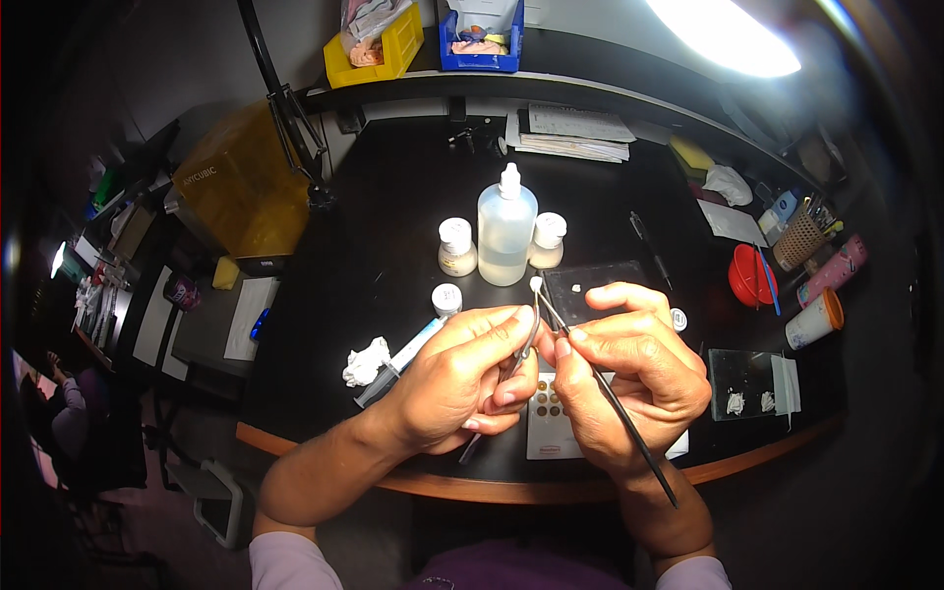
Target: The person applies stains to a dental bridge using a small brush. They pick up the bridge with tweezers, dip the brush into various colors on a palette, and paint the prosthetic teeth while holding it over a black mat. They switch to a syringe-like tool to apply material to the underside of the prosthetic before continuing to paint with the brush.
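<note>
Right now I see my left hand (462,379) pinched on tweezers (524,349) whose tips clamp a small white piece (536,283) at 12 o'clock. My right hand (629,379), equally near, grips a brush (615,403), its shaft running 5 to 11 toward that piece.

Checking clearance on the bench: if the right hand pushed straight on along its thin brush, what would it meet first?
Probably the small white piece in the tweezers, then the clear bottle; depth is uncertain.

tweezers (521,356): shiny metal | bottle (506,234): translucent plastic | desk (393,226): matt black
</note>
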